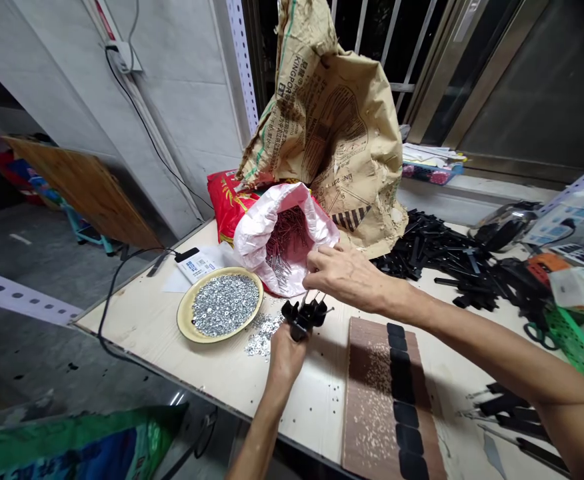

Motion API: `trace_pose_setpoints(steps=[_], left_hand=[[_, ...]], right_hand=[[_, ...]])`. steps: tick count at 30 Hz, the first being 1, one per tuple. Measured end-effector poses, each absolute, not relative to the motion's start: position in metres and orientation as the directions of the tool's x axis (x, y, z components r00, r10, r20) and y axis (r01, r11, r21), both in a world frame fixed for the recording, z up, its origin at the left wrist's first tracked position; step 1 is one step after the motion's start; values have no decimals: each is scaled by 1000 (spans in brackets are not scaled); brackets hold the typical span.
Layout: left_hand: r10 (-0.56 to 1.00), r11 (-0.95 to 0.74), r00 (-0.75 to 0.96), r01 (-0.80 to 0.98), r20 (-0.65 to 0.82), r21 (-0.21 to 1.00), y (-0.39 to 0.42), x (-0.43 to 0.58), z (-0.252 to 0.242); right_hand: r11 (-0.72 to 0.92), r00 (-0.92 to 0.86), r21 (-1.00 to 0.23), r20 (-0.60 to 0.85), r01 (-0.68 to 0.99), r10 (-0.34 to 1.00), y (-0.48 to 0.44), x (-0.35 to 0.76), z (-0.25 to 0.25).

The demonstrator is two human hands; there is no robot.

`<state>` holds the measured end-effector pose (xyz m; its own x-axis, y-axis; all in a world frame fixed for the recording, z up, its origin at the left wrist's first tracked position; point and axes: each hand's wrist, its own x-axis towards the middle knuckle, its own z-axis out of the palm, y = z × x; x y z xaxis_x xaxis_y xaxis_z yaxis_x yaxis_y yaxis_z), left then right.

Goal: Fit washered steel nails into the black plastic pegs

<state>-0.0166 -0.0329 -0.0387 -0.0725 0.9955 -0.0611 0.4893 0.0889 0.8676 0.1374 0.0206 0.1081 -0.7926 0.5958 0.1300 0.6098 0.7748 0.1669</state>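
Observation:
My left hand (286,357) is closed around a bunch of black plastic parts (303,319), held upright above the table. Thin metal pins stick out of the bunch. Just above it, my right hand (339,275) has its fingers pinched on a thin metal pin (305,298) that points down toward the black parts. Behind my hands, a white-lined bag (252,233) lies with its mouth toward me, full of long thin metal pins (285,243). To the left is a yellow-rimmed dish (187,327) of small silver washers (226,303), with more washers (263,335) spilled beside it.
A brown board (367,427) carries a row of black pads (406,413) and pale grains. Black plastic pieces (432,247) are heaped at the back right, beside a large paper sack (362,147). Black-handled tools (512,413) and a green basket (572,343) are at right.

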Motion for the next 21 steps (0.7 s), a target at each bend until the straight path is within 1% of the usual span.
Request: trace_pose_setpoints(steps=[2, 5, 8, 10, 12, 16, 18, 19, 21], left_hand=[[996, 82, -77, 484, -51, 871, -32, -18, -36], [994, 86, -100, 447, -46, 890, -29, -21, -35], [992, 96, -119, 446, -47, 890, -26, -23, -37], [992, 85, -118, 457, -34, 886, -26, -24, -39], [994, 57, -105, 471, -8, 880, -27, -24, -40], [993, -3, -98, 491, 59, 871, -30, -21, -39], [990, -45, -94, 471, 101, 881, -31, -19, -38], [989, -68, -87, 455, 120, 888, -32, -19, -38], [987, -100, -72, 426, 144, 899, -32, -19, -37]], right_hand=[[787, -810, 195, 102, 586, 578, 22, 136, 110], [778, -801, 193, 107, 598, 589, 25, 137, 115], [737, -749, 143, 186, 661, 636, 31, 139, 120], [735, -739, 111, 208, 669, 641, 33, 139, 121], [756, -762, 118, 181, 644, 622, 34, 136, 117], [798, -812, 152, 80, 584, 579, 30, 129, 109], [822, -826, 88, 33, 563, 562, 31, 128, 109], [836, -836, 16, 14, 548, 548, 35, 128, 109], [844, -859, -194, 12, 500, 512, 50, 129, 107]])
